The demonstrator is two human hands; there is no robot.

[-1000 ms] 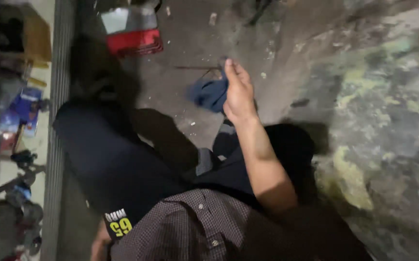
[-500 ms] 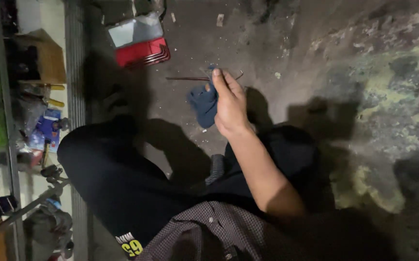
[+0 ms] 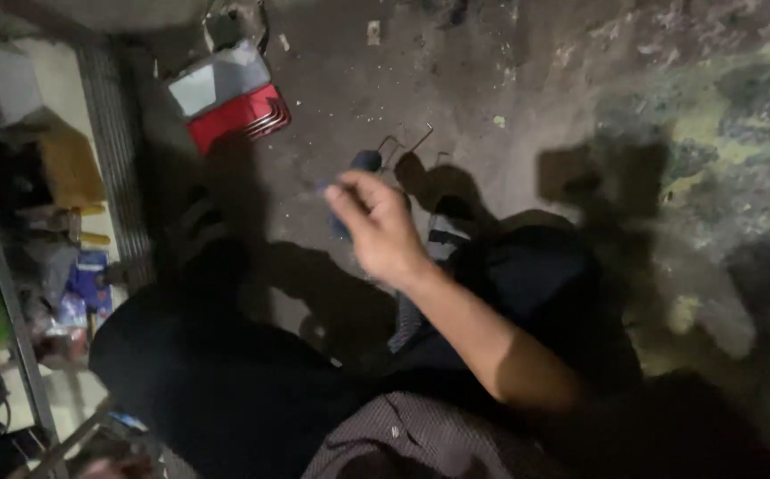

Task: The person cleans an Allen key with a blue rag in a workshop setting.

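1. The right hand [image 3: 383,232] hangs above a dirty concrete floor [image 3: 491,80], fingers curled together around a blue cloth [image 3: 360,168]. Part of the cloth shows past the fingertips at the far side and a strip shows under the palm, so the cloth is in the grip, off the floor or barely touching it; motion blur keeps me from telling which.
2. The left hand is not in view, so I cannot tell its state.
3. Just beyond the cloth, on the floor, lies a thin bent wire piece [image 3: 407,142]. The hand does not touch it.
4. Judging from this, the cloth is picked up and that much is done. The wire piece lies untouched, and the floor around it carries grit and small scraps, so any wiping or gathering looks hardly begun.
5. Far left on the floor sits a red and white box [image 3: 229,98], well apart from the hand.
6. The person crouches in dark trousers [image 3: 225,381], knees near the hand, with a metal shelf frame [image 3: 12,302] and clutter at the left.
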